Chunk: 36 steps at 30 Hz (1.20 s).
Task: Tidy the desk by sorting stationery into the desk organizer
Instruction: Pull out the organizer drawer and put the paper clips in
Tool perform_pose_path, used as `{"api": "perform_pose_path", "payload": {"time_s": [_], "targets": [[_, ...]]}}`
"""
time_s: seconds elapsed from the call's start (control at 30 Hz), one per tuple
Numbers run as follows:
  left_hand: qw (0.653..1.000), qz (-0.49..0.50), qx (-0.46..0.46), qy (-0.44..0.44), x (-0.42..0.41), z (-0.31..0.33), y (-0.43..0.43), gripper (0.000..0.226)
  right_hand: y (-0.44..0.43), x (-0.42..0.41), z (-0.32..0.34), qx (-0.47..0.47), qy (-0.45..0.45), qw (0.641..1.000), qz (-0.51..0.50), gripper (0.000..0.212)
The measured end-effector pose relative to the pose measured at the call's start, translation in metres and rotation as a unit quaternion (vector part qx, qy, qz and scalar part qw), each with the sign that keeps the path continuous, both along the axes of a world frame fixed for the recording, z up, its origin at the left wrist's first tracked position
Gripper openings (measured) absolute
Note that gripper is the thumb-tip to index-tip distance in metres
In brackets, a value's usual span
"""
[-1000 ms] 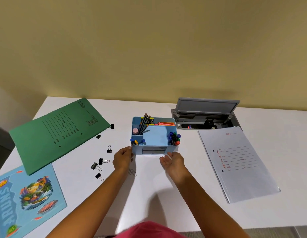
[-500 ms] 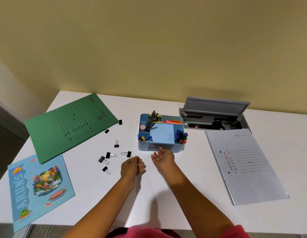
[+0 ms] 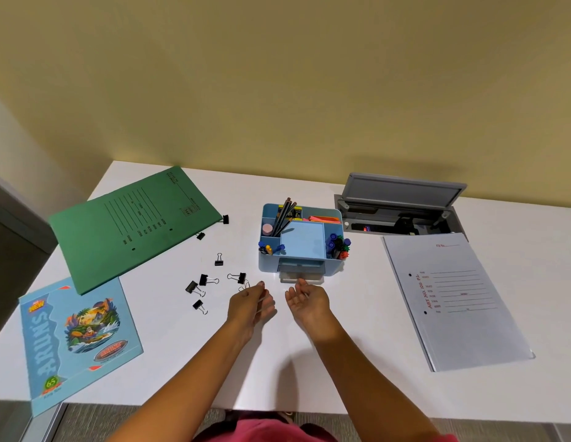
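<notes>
The light-blue desk organizer (image 3: 269, 264) stands mid-desk, holding pencils, coloured pens, pins and a blue note pad. Its small clear front drawer (image 3: 299, 277) sticks out slightly. My right hand (image 3: 308, 301) hovers just in front of that drawer, palm turned inward, fingers apart and empty. To its left, my left hand (image 3: 249, 304) has its fingertips pinched on a small silver wire clip (image 3: 244, 286) at the desk surface. Several black binder clips lie loose to the left, the nearest (image 3: 240, 277) just beyond my left fingertips, others around (image 3: 195, 287).
A green folder (image 3: 131, 224) and a blue illustrated book (image 3: 77, 336) lie at the left. A grey file (image 3: 453, 298) lies at the right. An open grey cable hatch (image 3: 399, 205) sits behind the organizer. The desk's front edge is near my body.
Both hands drew back from the organizer's front toward me. My left hand moved left and closed its fingertips on the small wire clip. The camera view shifted left.
</notes>
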<state>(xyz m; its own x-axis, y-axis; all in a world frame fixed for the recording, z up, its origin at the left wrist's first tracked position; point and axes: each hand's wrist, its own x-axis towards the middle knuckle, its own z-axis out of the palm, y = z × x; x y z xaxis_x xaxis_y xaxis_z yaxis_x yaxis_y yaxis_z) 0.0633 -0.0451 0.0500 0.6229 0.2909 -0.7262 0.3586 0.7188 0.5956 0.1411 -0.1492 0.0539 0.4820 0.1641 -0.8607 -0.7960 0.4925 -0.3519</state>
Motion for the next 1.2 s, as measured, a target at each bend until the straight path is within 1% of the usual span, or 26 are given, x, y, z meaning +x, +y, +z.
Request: {"api": "perform_pose_path", "payload": {"time_s": [0.17, 0.4, 0.47, 0.53, 0.57, 0.6, 0.63, 0.67, 0.7, 0.73, 0.8, 0.83, 0.87, 0.93, 1.0, 1.03, 1.07, 1.1, 1.13, 1.17, 1.2], "targets": [[0.999, -0.018, 0.026, 0.022, 0.010, 0.007, -0.005, 0.021, -0.007, -0.019, -0.005, 0.015, 0.005, 1.000, -0.003, 0.020], [0.996, -0.069, 0.045, 0.015, 0.020, 0.002, -0.012, 0.022, -0.016, -0.024, -0.014, 0.011, -0.001, 1.000, -0.005, 0.023], [0.995, -0.092, 0.048, 0.013, 0.019, -0.001, -0.010, 0.021, -0.018, -0.026, -0.015, 0.002, -0.004, 1.000, 0.002, 0.021], [0.993, -0.100, 0.062, 0.019, 0.018, -0.001, -0.008, 0.020, -0.020, -0.029, -0.019, -0.022, -0.014, 1.000, 0.012, 0.015], [0.993, -0.088, 0.076, 0.027, 0.016, -0.002, -0.006, 0.021, -0.019, -0.030, -0.022, -0.044, -0.026, 0.998, 0.023, 0.011], [0.992, -0.070, 0.095, 0.034, 0.014, -0.002, -0.004, 0.022, -0.018, -0.033, -0.024, -0.079, -0.049, 0.994, 0.050, 0.009], [0.991, -0.051, 0.118, 0.038, 0.010, -0.003, 0.000, 0.023, -0.017, -0.037, -0.028, -0.125, -0.084, 0.985, 0.086, 0.014], [0.987, -0.034, 0.148, 0.044, 0.005, -0.004, 0.004, 0.024, -0.016, -0.042, -0.033, -0.184, -0.138, 0.964, 0.131, 0.020], [0.981, -0.022, 0.183, 0.055, -0.003, -0.006, 0.009, 0.024, -0.015, -0.048, -0.039, -0.251, -0.210, 0.929, 0.173, 0.023], [0.971, -0.016, 0.226, 0.076, -0.012, -0.008, 0.014, 0.022, -0.016, -0.054, -0.045, -0.314, -0.293, 0.876, 0.219, 0.025], [0.942, -0.021, 0.310, 0.126, -0.033, -0.010, 0.023, 0.014, -0.016, -0.064, -0.053, -0.393, -0.438, 0.745, 0.314, 0.026], [0.927, -0.027, 0.347, 0.140, -0.044, -0.011, 0.026, 0.013, -0.015, -0.065, -0.054, -0.411, -0.484, 0.689, 0.351, 0.026], [0.914, -0.035, 0.379, 0.140, -0.055, -0.013, 0.028, 0.015, -0.014, -0.066, -0.055, -0.420, -0.520, 0.643, 0.374, 0.027], [0.889, -0.062, 0.435, 0.126, -0.073, -0.019, 0.031, 0.021, -0.008, -0.066, -0.058, -0.427, -0.572, 0.569, 0.409, 0.034], [0.857, -0.104, 0.490, 0.116, -0.089, -0.025, 0.031, 0.027, -0.002, -0.069, -0.068, -0.448, -0.594, 0.495, 0.450, 0.038], [0.844, -0.124, 0.511, 0.109, -0.094, -0.029, 0.032, 0.029, 0.001, -0.069, -0.073, -0.461, -0.598, 0.467, 0.461, 0.038], [0.831, -0.149, 0.527, 0.104, -0.099, -0.033, 0.033, 0.031, 0.004, -0.070, -0.076, -0.464, -0.591, 0.457, 0.476, 0.038], [0.816, -0.180, 0.540, 0.100, -0.102, -0.037, 0.034, 0.032, 0.006, -0.070, -0.076, -0.462, -0.573, 0.463, 0.493, 0.034], [0.802, -0.212, 0.549, 0.099, -0.103, -0.040, 0.034, 0.035, 0.009, -0.068, -0.075, -0.463, -0.561, 0.456, 0.513, 0.030], [0.791, -0.238, 0.555, 0.098, -0.104, -0.042, 0.034, 0.039, 0.010, -0.066, -0.070, -0.462, -0.544, 0.460, 0.528, 0.025], [0.785, -0.258, 0.555, 0.098, -0.104, -0.042, 0.032, 0.044, 0.013, -0.065, -0.067, -0.473, -0.537, 0.456, 0.529, 0.018]]}}
